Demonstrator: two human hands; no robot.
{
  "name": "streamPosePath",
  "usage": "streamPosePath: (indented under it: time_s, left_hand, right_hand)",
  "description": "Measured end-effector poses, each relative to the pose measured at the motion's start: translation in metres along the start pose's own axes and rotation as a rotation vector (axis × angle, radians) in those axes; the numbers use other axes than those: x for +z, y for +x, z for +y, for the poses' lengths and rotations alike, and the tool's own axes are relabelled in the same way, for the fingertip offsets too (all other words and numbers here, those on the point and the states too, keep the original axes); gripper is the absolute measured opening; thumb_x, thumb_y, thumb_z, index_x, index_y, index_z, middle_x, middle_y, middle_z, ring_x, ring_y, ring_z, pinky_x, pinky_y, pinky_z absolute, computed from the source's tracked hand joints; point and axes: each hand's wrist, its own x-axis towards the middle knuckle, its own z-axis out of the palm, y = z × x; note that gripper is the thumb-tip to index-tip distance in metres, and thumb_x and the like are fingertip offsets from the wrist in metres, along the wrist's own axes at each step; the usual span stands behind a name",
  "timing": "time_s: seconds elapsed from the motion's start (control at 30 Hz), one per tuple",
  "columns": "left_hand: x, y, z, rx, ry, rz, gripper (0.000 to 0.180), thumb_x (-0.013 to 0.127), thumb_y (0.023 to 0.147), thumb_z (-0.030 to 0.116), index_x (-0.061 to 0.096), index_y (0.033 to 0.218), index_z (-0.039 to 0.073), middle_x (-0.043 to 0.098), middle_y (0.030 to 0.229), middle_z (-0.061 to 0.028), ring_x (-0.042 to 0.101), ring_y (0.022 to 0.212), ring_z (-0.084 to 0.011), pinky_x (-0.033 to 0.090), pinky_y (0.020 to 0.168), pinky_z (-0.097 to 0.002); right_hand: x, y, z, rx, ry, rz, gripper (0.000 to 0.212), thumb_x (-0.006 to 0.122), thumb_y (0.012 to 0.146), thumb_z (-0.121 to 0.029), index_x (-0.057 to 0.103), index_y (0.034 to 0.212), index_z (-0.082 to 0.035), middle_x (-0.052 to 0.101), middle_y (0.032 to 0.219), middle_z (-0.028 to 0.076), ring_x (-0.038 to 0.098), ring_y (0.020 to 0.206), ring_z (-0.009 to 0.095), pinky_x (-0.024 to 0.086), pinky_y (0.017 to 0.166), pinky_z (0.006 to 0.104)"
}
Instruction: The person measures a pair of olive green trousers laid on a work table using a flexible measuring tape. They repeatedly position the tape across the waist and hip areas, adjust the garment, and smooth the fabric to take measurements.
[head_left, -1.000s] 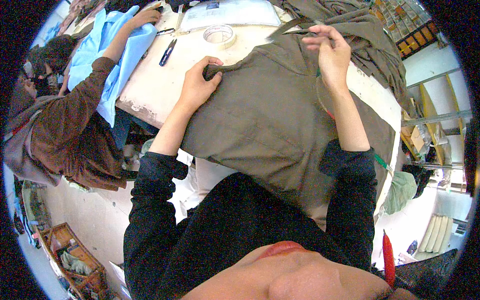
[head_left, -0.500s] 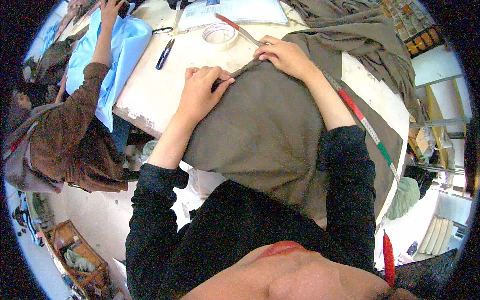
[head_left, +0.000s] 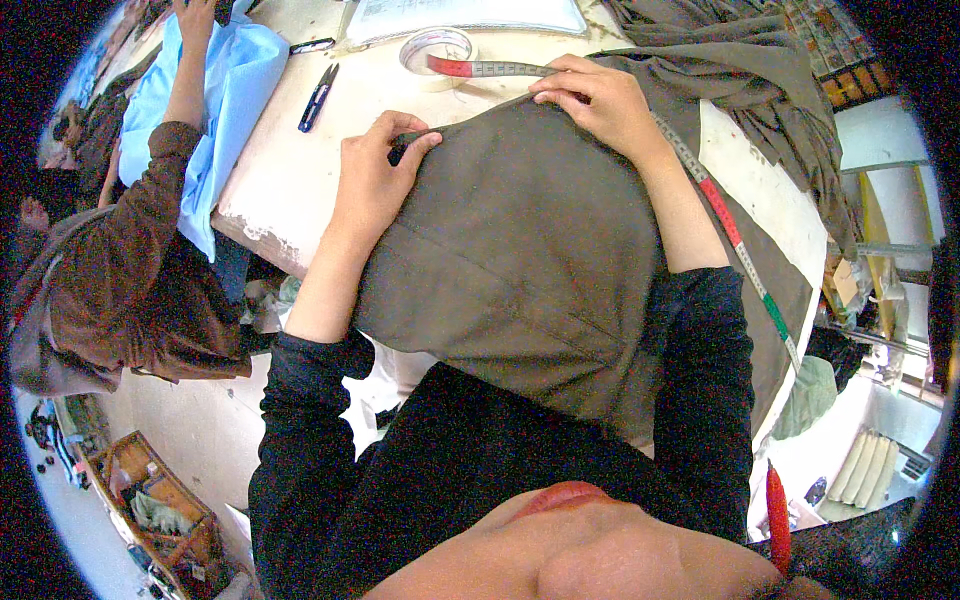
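Note:
A large dark brown cloth (head_left: pixel 510 230) hangs over the near table edge and down across my front. My left hand (head_left: pixel 380 165) pinches its upper edge at the left, thumb against fingers. Further right, my right hand (head_left: pixel 605 105) is closed on the same edge, which runs fairly straight between the two. A tape measure (head_left: pixel 735 235) with red, grey and green sections passes at my right hand. Its red end sticks out to the left over a roll of tape (head_left: pixel 407 58). Whether my right fingers also grip the tape measure is hidden.
Thread snips (head_left: pixel 318 98) lie left on the pale table (head_left: pixel 275 165), below a small black tool (head_left: pixel 312 46). A covered paper sheet (head_left: pixel 465 15) is at the back. More brown cloth (head_left: pixel 740 75) is heaped far right. At left, a co-worker's brown sleeve (head_left: pixel 150 215) reaches over light blue fabric (head_left: pixel 235 80).
My hands have moved apart along the cloth's edge, the left one leftward and the right one slightly rightward. The tape measure's red end has swung down across the tape roll.

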Motion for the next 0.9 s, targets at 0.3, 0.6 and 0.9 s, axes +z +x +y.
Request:
streamPosePath:
  time_s: [0.3,0.6,0.9]
  left_hand:
    - [-0.003,0.001,-0.006,-0.184,-0.177,0.043,0.017,0.068,0.092,0.016,0.065,0.104,0.005,0.072,0.090,-0.0097,0.066,0.079,-0.0147,0.051,0.074,-0.0281]
    - [-0.001,0.000,-0.010,-0.149,-0.233,0.005,0.013,0.062,0.095,0.013,0.066,0.105,0.006,0.071,0.091,-0.0080,0.064,0.082,-0.0131,0.050,0.077,-0.0284]
    - [-0.006,0.000,-0.013,-0.148,-0.217,-0.076,0.014,0.064,0.093,0.015,0.068,0.102,0.006,0.070,0.089,-0.0064,0.064,0.080,-0.0143,0.050,0.076,-0.0295]
  right_hand:
    - [-0.038,0.029,-0.048,0.235,0.163,0.198,0.029,0.055,0.093,0.001,0.069,0.117,-0.008,0.071,0.113,0.007,0.070,0.096,0.017,0.054,0.082,0.0275]
    - [-0.022,0.027,-0.117,0.374,0.913,0.109,0.015,0.063,0.093,-0.007,0.074,0.103,-0.004,0.073,0.088,0.005,0.069,0.068,0.010,0.055,0.063,0.0255]
    - [0.003,0.011,-0.057,0.224,0.607,-0.495,0.028,0.055,0.085,0.006,0.072,0.103,-0.007,0.061,0.101,0.006,0.062,0.078,0.013,0.052,0.068,0.0273]
